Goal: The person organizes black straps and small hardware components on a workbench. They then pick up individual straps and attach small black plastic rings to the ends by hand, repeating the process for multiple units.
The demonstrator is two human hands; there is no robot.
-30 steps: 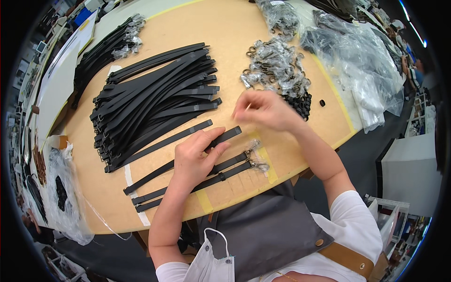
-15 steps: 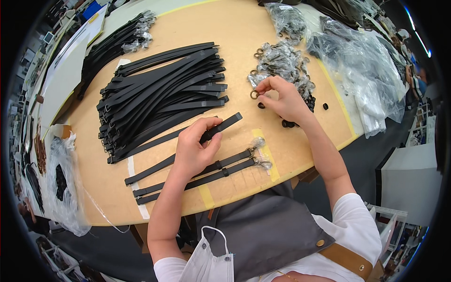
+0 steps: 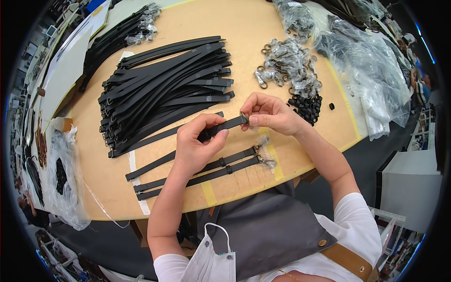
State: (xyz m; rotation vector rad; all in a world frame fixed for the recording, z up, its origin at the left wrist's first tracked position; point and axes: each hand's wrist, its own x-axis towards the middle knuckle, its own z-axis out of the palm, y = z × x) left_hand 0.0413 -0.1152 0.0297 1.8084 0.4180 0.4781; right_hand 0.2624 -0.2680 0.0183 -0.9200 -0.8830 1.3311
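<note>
A black strap (image 3: 231,124) is pinched in my left hand (image 3: 195,143), its free end pointing right and its tail running down to the left on the table. At that free end, my right hand (image 3: 272,115) grips a brass-coloured metal ring (image 3: 244,116) between thumb and fingers. The ring meets the strap tip; whether the tip passes through it I cannot tell. Just below lie two black straps (image 3: 202,176) with small black loops and plastic-wrapped metal hooks (image 3: 266,160) at their right ends. A large pile of black straps (image 3: 164,89) lies beyond my left hand.
Beyond my right hand are a heap of plastic-wrapped metal hooks (image 3: 293,61) and a pile of small black loops (image 3: 307,109). Clear plastic bags (image 3: 371,80) cover the right side. More straps with wrapped hooks (image 3: 117,40) lie far left; a plastic bag (image 3: 70,183) sits at the left edge.
My right hand has come from beside the hook heap, left and toward me, bringing the ring to the strap's end. My left hand keeps its hold on the strap.
</note>
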